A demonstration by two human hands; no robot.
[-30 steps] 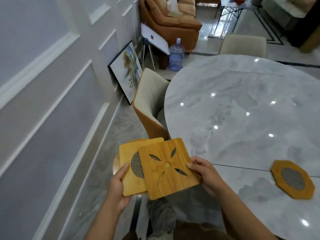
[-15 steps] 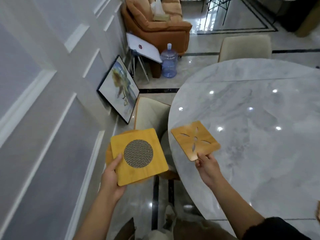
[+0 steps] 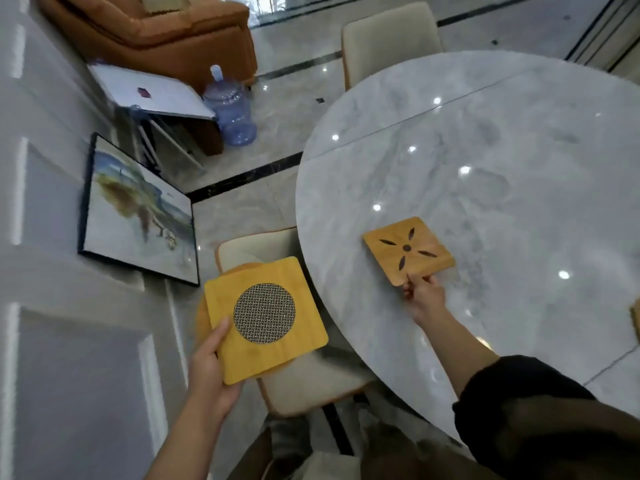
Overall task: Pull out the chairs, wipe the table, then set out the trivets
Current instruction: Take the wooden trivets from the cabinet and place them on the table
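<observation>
Marble table [image 3: 502, 168] is the target. Off its edge, the left hand [image 3: 211, 372] grips the mesh trivet [image 3: 265, 318], stacked on a lower trivet [image 3: 200, 317]. Over the tabletop the right hand [image 3: 424, 297] pinches the flower-cut trivet [image 3: 408, 251] by a corner: lay it flat, then let go without sliding. Only container: a blue water jug [image 3: 230, 112], seemingly empty, though blurred.
</observation>
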